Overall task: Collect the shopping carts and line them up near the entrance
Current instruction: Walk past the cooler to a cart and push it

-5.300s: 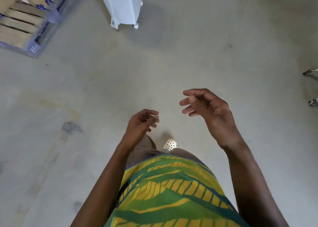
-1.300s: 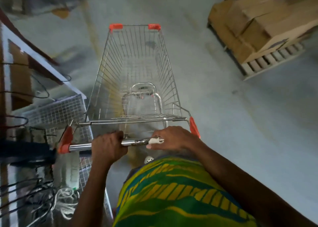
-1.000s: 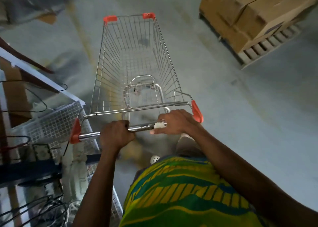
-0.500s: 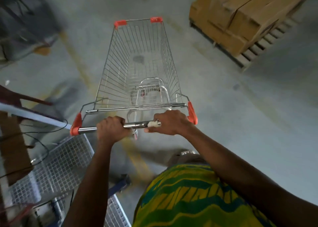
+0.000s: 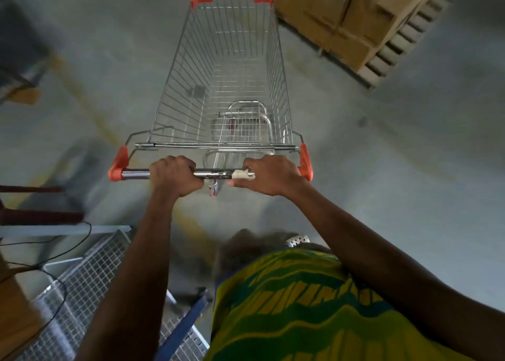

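Observation:
An empty wire shopping cart (image 5: pixel 188 68) with orange corner caps stands on the grey concrete floor straight in front of me, its basket pointing away. My left hand (image 5: pixel 173 174) grips the chrome handle bar (image 5: pixel 216 173) left of its middle. My right hand (image 5: pixel 269 174) grips the same bar toward its right end, beside a strip of white tape. Both sets of fingers are curled round the bar. Only this one cart is in view.
A wooden pallet (image 5: pixel 393 51) stacked with cardboard boxes (image 5: pixel 352 8) sits close to the cart's front right corner. A wire-mesh rack (image 5: pixel 82 281) with black cables is at my lower left. A faded yellow floor line (image 5: pixel 90 109) runs left of the cart.
Five seconds ago both hands were free over bare floor; now they hold the cart's handle. Over the last second the cart has rolled forward, away from the mesh rack and closer to the pallet.

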`<state>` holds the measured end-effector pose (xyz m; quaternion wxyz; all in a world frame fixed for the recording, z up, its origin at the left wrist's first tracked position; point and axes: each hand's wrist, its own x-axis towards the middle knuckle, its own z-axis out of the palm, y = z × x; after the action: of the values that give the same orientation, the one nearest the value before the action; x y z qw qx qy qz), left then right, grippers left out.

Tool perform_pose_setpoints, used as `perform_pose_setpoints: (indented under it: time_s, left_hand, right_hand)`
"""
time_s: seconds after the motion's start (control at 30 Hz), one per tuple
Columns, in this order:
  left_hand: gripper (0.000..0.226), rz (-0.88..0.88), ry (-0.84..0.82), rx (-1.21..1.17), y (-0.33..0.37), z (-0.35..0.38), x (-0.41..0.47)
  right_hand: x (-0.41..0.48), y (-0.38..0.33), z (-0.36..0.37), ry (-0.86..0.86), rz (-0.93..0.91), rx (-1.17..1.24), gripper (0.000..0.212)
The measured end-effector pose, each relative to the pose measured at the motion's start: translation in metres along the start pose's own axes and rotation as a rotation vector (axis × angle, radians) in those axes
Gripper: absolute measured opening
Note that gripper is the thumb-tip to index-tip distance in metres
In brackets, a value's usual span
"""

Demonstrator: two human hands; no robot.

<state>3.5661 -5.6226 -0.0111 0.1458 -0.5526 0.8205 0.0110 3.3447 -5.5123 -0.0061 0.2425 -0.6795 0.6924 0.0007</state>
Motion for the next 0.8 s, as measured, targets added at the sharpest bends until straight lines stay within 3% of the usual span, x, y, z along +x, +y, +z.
perform_pose_setpoints:
  time_s: [0.33, 0.6, 0.8]
  left_hand:
    - [0.023, 0.22, 0.047, 0.003, 0.005, -0.03, 0.13]
    - [0.042, 0.446, 0.093, -0.05, 0.031, -0.067, 0.246]
    - [0.029, 0.574, 0.07, 0.047, 0.065, -0.087, 0.3]
  right_hand:
    - [0.069, 0.025, -0.027, 0.067, 0.213, 0.073, 0.077]
    - [0.131, 0.049, -0.052, 0.235, 0.42, 0.104, 0.08]
    - [0.144, 0.066, -0.068, 0.277, 0.576, 0.184, 0.074]
